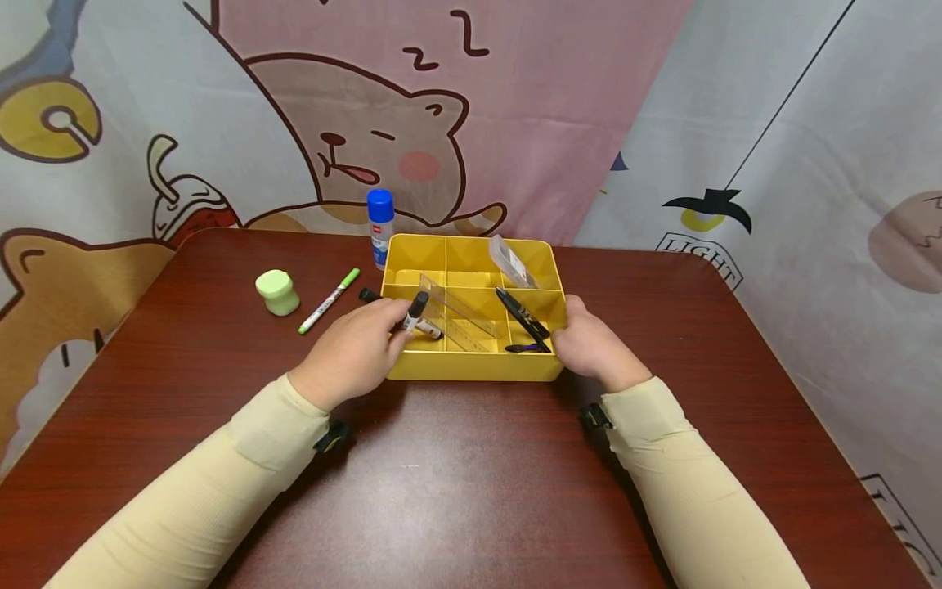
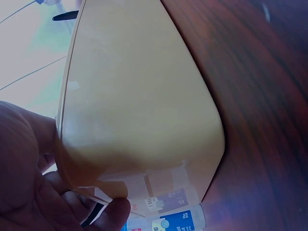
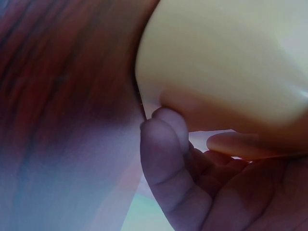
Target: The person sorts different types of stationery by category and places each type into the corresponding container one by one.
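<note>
A yellow divided storage box (image 1: 471,366) stands on the table. My left hand (image 1: 359,348) grips its left end, and in the left wrist view the fingertips (image 2: 115,211) press the outer wall. Close by that hand, a black-capped marker (image 1: 418,306) leans up in a left compartment. Another marker (image 1: 428,329) appears to run beneath the hand, partly hidden. On the box's right side, my right hand (image 1: 589,343) holds the wall; its curled fingers (image 3: 163,149) touch the outside. Inside are clear rulers (image 1: 464,315), black pens (image 1: 522,315) and a clear plastic case (image 1: 511,262).
Behind the box's left corner stands a blue-capped glue bottle (image 1: 380,229). A green-tipped marker (image 1: 329,301) and a pale green rounded block (image 1: 278,292) lie to the left on the brown table (image 1: 456,483). A printed cloth (image 1: 545,98) hangs behind the table.
</note>
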The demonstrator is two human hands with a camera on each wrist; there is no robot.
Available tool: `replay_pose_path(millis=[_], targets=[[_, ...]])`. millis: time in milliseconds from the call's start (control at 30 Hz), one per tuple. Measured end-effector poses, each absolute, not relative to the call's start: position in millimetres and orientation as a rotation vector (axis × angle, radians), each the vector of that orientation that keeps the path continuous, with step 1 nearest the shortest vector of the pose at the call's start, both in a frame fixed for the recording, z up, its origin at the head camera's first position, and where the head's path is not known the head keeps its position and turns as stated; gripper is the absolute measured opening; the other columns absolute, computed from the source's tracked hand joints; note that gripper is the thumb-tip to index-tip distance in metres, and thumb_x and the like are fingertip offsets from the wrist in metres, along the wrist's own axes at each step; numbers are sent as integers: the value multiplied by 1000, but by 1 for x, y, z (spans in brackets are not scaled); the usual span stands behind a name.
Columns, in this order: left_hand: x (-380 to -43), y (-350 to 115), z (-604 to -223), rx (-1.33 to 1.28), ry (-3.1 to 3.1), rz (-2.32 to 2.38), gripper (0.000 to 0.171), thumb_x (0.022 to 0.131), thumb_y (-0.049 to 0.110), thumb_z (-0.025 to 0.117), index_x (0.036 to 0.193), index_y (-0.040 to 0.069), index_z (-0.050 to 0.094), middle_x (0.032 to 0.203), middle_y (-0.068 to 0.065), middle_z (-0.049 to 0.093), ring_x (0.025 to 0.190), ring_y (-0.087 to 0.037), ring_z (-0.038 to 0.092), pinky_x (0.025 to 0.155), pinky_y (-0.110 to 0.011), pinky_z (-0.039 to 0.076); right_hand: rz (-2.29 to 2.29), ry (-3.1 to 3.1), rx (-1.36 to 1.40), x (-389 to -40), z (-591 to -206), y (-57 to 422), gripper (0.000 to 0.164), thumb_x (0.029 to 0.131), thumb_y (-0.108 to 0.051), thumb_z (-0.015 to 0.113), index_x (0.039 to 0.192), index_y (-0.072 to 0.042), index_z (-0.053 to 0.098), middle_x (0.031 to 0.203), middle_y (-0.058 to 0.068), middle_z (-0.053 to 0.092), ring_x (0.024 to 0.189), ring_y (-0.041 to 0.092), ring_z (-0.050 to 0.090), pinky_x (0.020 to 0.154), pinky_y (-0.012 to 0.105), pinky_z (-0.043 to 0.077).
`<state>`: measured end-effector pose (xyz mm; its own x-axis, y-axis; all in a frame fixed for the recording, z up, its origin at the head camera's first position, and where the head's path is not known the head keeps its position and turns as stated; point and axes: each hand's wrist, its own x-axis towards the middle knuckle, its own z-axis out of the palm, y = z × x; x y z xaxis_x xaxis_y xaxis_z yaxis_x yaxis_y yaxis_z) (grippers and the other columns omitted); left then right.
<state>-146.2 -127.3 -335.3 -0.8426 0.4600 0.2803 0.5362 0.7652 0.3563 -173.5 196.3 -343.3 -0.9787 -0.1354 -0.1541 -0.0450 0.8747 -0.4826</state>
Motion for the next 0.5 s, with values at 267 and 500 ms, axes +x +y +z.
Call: replay_pose_path(millis=[267, 500], targets=[[-147, -127, -336, -801, -2780, -637, 11, 92, 22, 59, 100, 16, 54, 92, 3, 56, 75, -13, 48, 68, -35, 45, -732, 2867, -146, -173, -343, 196, 56, 83, -12, 43, 135, 2, 26, 110, 23, 55, 91, 31, 51, 87, 50, 42], [-147, -128, -336, -802, -2779, -639, 13, 92, 22, 59, 102, 16, 54, 94, 3, 56, 77, -13, 48, 70, -35, 45, -732, 2868, -144, -173, -343, 196, 56, 83, -12, 43, 135, 2, 26, 109, 23, 55, 90, 31, 52, 86, 50, 42]])
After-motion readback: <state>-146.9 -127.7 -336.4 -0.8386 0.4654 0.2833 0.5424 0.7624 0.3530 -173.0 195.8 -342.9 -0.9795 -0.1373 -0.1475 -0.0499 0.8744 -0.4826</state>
